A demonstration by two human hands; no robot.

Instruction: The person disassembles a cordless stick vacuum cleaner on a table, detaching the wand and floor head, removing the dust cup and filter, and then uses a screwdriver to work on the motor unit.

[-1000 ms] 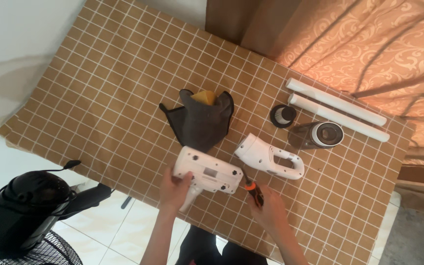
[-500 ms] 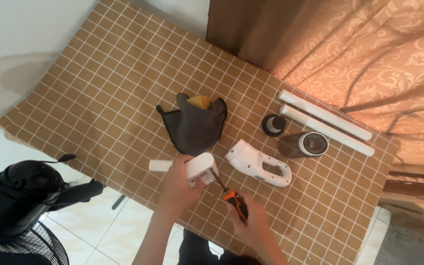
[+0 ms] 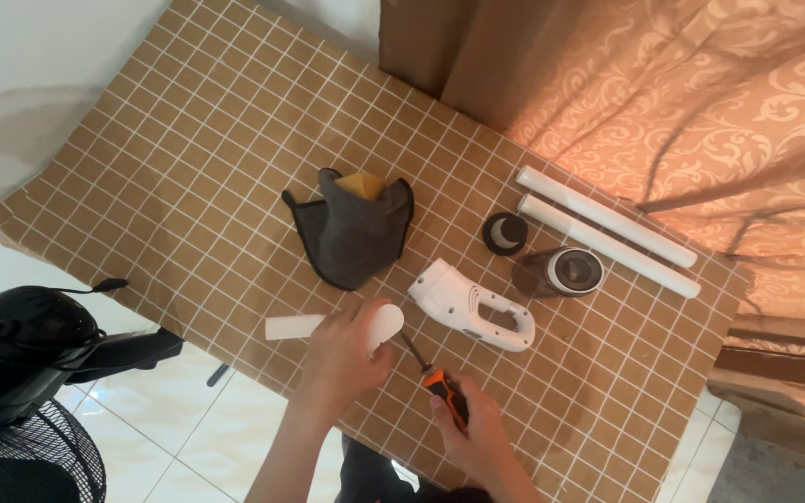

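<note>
On a brown tile-patterned table (image 3: 188,149), my left hand (image 3: 342,359) grips a white plastic housing part (image 3: 328,326) that lies flat near the front edge. My right hand (image 3: 477,428) holds a screwdriver with an orange and black handle (image 3: 444,391); its shaft points up-left and the tip meets the right end of the white part. A white handheld vacuum body with a handle loop (image 3: 472,305) lies just right of my hands.
A dark grey cloth bag with a yellow piece inside (image 3: 354,228) lies behind my hands. A small black round filter (image 3: 505,233), a dark cylinder cup (image 3: 566,272) and two white tubes (image 3: 607,228) lie at the right. Black fan (image 3: 20,373) stands lower left. Curtain hangs at the right.
The white part has been turned in my left hand and now lies lengthwise to the left. My right hand has brought the screwdriver tip up against its right end.
</note>
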